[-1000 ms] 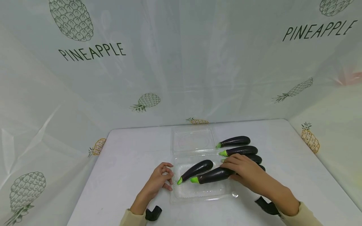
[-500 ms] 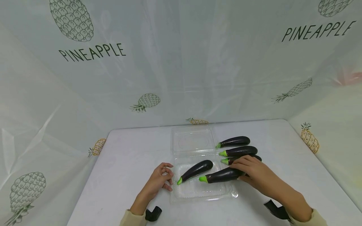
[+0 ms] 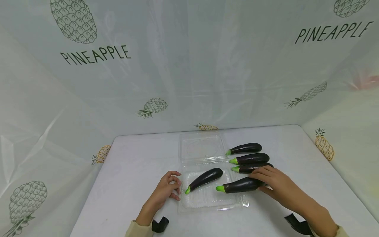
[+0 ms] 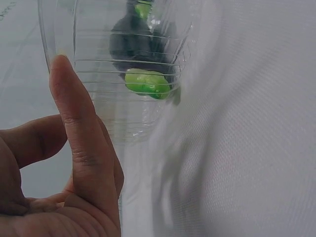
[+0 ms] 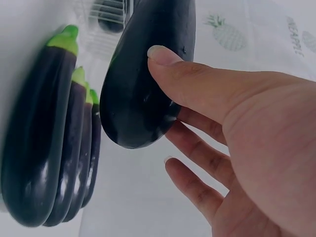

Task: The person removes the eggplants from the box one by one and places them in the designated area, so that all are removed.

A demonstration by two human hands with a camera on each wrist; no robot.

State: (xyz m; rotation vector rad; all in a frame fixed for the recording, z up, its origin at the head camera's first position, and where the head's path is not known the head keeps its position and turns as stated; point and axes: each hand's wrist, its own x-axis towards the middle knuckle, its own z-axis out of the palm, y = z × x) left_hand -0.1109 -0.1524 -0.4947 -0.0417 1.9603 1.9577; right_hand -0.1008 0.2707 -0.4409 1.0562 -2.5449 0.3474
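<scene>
My right hand (image 3: 273, 184) grips a dark purple eggplant (image 3: 240, 185) by its thick end, thumb on one side and fingers on the other. The eggplant's green stem points left, over the right part of a clear plastic clamshell box (image 3: 204, 201). In the right wrist view, the held eggplant (image 5: 143, 84) is raised above the table. A second eggplant (image 3: 205, 178) lies slanted inside the box, stem toward the left wall. At that wall, my left hand (image 3: 165, 189) has loosely bent fingers; the left wrist view shows a fingertip (image 4: 60, 64) at the clear edge.
Several eggplants (image 5: 34, 133) lie side by side on the white table right of the box, stems leftward; my right hand partly covers this row in the head view. The box's lid (image 3: 202, 147) lies folded back. A pineapple-print sheet (image 3: 189, 65) surrounds the table.
My right hand has moved to the right with the eggplant, from over the middle of the box to its right edge. The left hand and the box have stayed put.
</scene>
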